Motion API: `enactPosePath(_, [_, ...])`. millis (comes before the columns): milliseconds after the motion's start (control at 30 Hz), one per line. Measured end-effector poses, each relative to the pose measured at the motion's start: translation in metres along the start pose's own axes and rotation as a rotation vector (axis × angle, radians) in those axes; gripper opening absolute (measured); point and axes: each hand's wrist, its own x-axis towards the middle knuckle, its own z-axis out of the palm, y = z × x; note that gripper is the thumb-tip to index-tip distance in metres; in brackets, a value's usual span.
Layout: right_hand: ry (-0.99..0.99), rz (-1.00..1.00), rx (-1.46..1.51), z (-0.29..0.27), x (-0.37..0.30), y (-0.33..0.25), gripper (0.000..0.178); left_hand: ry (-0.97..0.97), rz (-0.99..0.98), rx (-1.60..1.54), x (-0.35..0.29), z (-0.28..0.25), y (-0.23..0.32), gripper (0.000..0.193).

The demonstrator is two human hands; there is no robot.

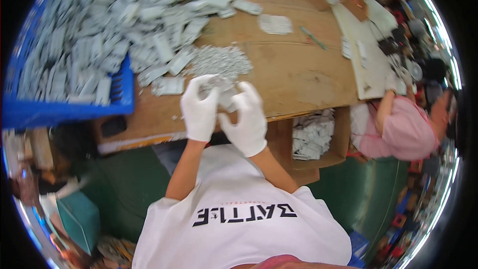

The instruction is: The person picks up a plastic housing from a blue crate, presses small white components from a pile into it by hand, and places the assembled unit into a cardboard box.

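Observation:
Both my hands wear white gloves and meet at the near edge of the cardboard-covered table [294, 74]. Between them is a pale grey plastic casing [227, 98], slightly blurred. My left hand [199, 112] is closed around its left side, with thumb and fingers curled. From the right, my right hand [247, 119] pinches the same piece. Just beyond the hands lies a mound of tiny whitish parts [219, 61]. A big heap of similar flat casings [149, 10] spreads over the table's far left. One loose casing [168, 85] lies beside my left hand.
A blue plastic crate [74, 112] full of casings stands at left. Below the table edge at right, a cardboard box [340, 139] holds white pieces. A green stick-like tool [312, 38] and a pale flat sheet [275, 24] lie farther back. At right sits a person in pink [406, 127].

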Motion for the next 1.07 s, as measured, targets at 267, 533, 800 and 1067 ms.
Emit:
enactPosePath(267, [-0.008, 0.24, -0.151, -0.017, 0.042, 0.095, 0.024, -0.162, 0.242, 0.207, 0.027, 0.02, -0.01, 0.046])
enactPosePath(533, [0.504, 0.17, -1.025, -0.182, 0.108, 0.435, 0.045, -0.059, 0.539, 0.963, 0.06, -0.079, -0.053, 0.041])
enactPosePath(800, [-0.07, -0.185, -0.127, -0.052, 0.091, 0.165, 0.02, -0.062, 0.548, 1.163, 0.053, -0.108, -0.064, 0.036])
enactPosePath(1067, [-0.51, 0.089, -0.033, 0.013, 0.064, 0.104, 0.024, 0.059, -0.234, 0.156, 0.036, -0.108, -0.032, 0.029])
